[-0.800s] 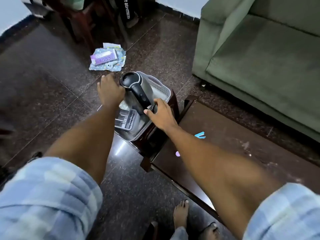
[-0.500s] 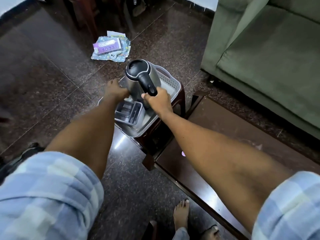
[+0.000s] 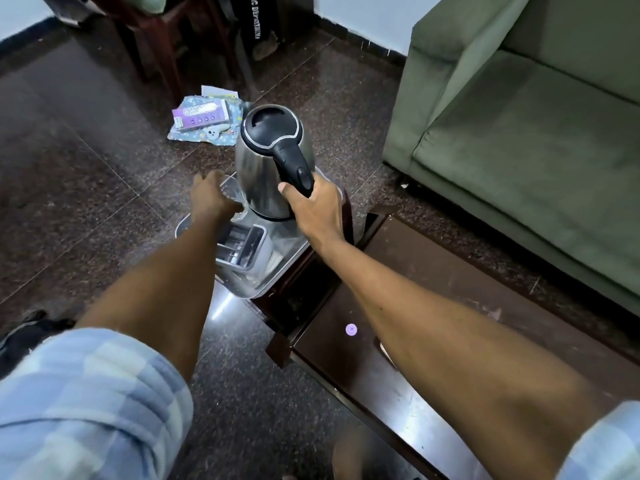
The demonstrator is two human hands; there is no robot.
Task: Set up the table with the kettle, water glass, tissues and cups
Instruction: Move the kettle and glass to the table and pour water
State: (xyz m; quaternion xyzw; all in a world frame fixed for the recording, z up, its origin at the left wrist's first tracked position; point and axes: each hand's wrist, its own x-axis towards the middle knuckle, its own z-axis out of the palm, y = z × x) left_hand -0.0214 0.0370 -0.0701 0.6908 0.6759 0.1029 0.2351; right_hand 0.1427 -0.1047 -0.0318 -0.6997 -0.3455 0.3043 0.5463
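1. My right hand [image 3: 313,211] is wrapped tight around the black handle of the steel kettle [image 3: 272,168], holding it upright in the air above a grey basket [image 3: 277,275]
2. My left hand [image 3: 211,197] reaches into the far left side of that basket with fingers loosely curled over something clear; it may be the water glass, but motion blur means I cannot tell whether I am pinching it or only touching it
3. The basket sits on a small dark stool just beside the end of the low dark table [image 3: 450,278], which runs off to my right in front of a green sofa [image 3: 519,133]
4. A grey slotted holder [image 3: 242,249] lies in the basket directly under my left forearm
5. What could go wrong: the kettle's base hangs close above the basket, so swinging it toward the table too low could clip the rim and tip the basket off the narrow stool
6. If the kettle holds water, tilting it on the way across could spill
7. The kettle hangs between my two hands, just right of my left knuckles
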